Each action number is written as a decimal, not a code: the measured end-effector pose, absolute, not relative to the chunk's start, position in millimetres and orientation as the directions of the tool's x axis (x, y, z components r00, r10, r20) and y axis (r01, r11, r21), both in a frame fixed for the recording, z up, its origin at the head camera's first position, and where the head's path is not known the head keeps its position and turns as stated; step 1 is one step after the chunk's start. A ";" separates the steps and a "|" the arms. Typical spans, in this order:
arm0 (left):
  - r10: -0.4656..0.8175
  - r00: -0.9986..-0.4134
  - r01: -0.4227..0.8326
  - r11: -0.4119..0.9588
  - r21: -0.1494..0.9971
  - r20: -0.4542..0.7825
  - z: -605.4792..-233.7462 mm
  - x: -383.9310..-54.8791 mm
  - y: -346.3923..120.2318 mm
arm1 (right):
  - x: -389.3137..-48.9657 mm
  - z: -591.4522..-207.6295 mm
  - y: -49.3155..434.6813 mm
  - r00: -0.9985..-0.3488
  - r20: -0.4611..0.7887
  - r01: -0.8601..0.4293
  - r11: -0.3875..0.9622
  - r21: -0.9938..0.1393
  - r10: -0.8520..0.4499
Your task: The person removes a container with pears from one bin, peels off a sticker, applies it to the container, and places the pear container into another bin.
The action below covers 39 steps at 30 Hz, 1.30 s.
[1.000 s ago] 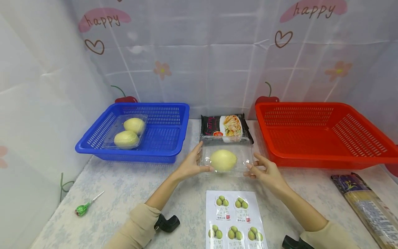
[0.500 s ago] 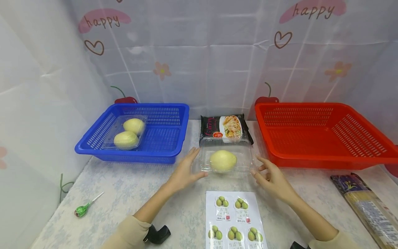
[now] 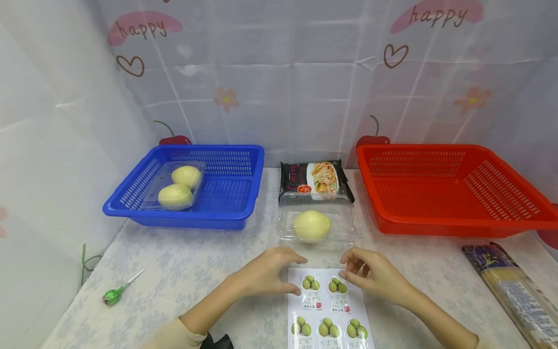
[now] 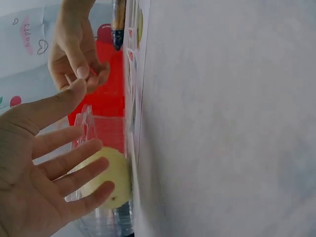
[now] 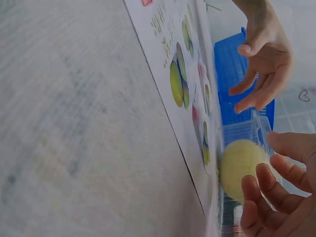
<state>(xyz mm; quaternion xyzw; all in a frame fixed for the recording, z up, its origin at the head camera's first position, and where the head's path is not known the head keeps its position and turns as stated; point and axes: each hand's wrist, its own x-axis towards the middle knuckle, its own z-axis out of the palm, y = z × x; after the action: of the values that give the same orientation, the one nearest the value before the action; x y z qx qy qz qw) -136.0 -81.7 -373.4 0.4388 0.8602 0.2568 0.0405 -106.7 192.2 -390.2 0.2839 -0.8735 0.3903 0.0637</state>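
My left hand (image 3: 268, 274) hovers over the upper left corner of a white sheet of pear stickers (image 3: 325, 315), fingers spread and holding nothing. Facing it at the upper right corner is my right hand (image 3: 375, 276), its fingers loosely bent and also without anything in them. Just beyond the hands a clear plastic box (image 3: 342, 228) stands on the table, with one pale yellow fruit (image 3: 312, 225) inside. In the left wrist view, the fruit (image 4: 114, 177) appears behind my spread fingers. The right wrist view shows the printed sheet (image 5: 165, 64) below my right hand (image 5: 286, 192).
A blue basket (image 3: 231, 224) at the left holds another clear box (image 3: 150, 201) with two yellow fruits. Behind the middle box lies a black noodle packet (image 3: 292, 179). At the right are a red basket (image 3: 436, 228) and a long noodle pack (image 3: 514, 291). A green lollipop (image 3: 114, 294) lies at the left.
Both hands have let go of the clear box's sides and come back toward the body, over the top of the sticker sheet. The box stays in place.
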 end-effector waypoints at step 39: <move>0.862 -0.477 0.844 0.504 0.184 -0.172 -383.0 -128.1 -41.3 | -113.8 -395.0 187.7 -0.790 0.007 -0.513 0.654 -0.555 -0.613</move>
<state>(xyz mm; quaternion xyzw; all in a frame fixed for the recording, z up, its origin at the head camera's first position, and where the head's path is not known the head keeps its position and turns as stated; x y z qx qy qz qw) -128.1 -41.3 -383.0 0.4967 0.8586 0.0368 0.1215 -113.8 187.7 -395.0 0.3112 -0.9049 0.2757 -0.0908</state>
